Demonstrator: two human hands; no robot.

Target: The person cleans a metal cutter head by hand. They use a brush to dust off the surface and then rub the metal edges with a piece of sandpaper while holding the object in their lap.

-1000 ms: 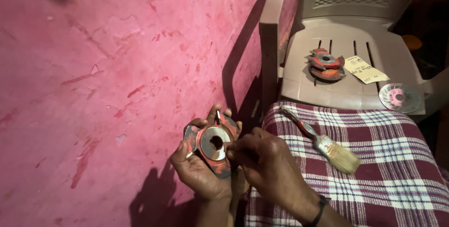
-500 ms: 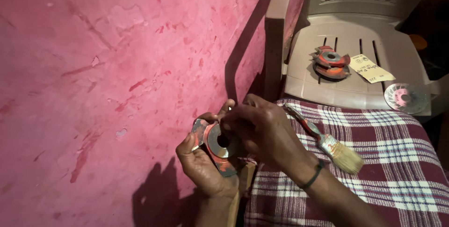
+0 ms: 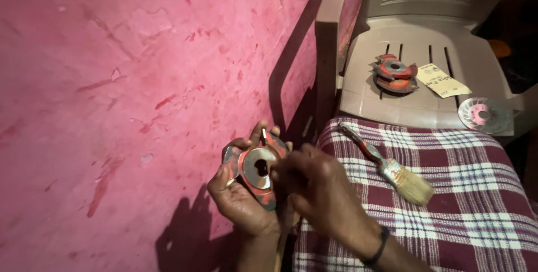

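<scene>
Red-painted metal, worn to grey in places, makes up the round cutter head (image 3: 255, 166) that sits low in the frame, just left of centre, against the pink wall (image 3: 112, 81). Our left hand (image 3: 238, 202) cups it from below and behind, fingers clenched around its rim. Our right hand (image 3: 319, 188) is closed against its right edge; whether those fingers pinch a small part there, we cannot tell.

We judge the piece heavy for its size and fully stiff, with a smooth bored hub in the middle and projecting edges on the rim that look sharp. Holding it by the flat faces or the hub seems safest, away from those edges.

By count: one cutter head in hand, and one stack of similar red cutters (image 3: 395, 74) on the plastic chair (image 3: 426, 104) at upper right. Beside it lie one paper slip (image 3: 443, 80) and one pale disc (image 3: 483, 114). One paintbrush (image 3: 386, 165) rests on the checked cloth (image 3: 448, 216) at lower right.
</scene>
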